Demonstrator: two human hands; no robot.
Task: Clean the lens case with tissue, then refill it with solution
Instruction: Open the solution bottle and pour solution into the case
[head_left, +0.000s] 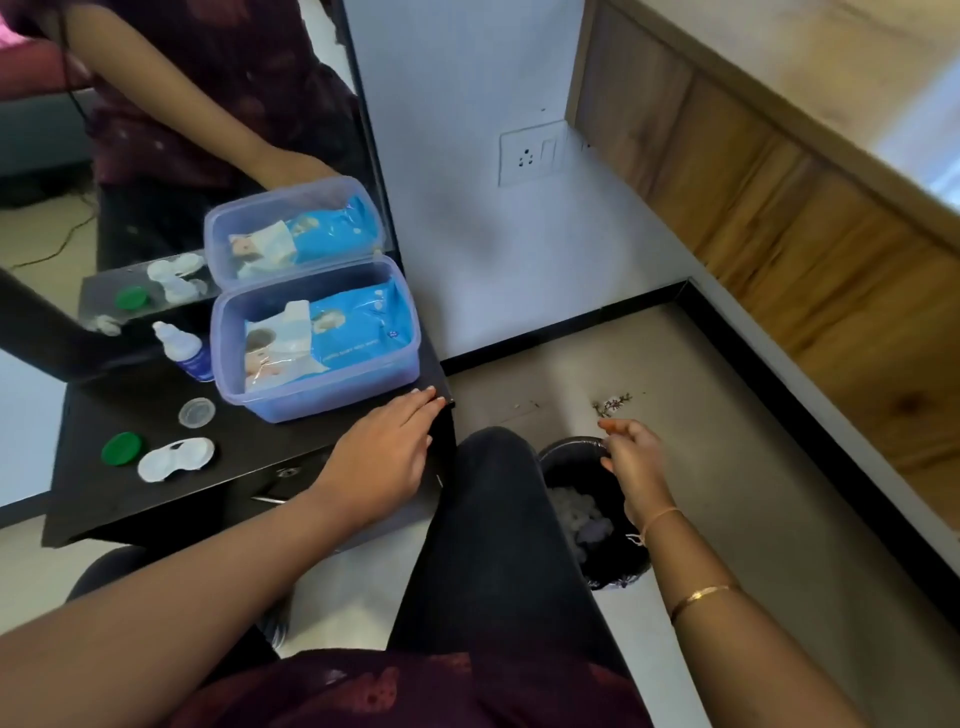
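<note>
Presently the lens case (176, 458) lay open on the bench (260, 441). Left grip (387, 457) rested spread on its edge; right grip (631, 462) hung loosely curled, apparently empty, over the bin (571, 442). A hasty reach could topple the solution bottle (183, 349)

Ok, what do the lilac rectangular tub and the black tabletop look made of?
The lilac rectangular tub looks like translucent plastic: the blue wipes pack shows through its wall. The black tabletop seems matte laminate or painted board, barely reflecting light; which, I cannot tell.
</note>
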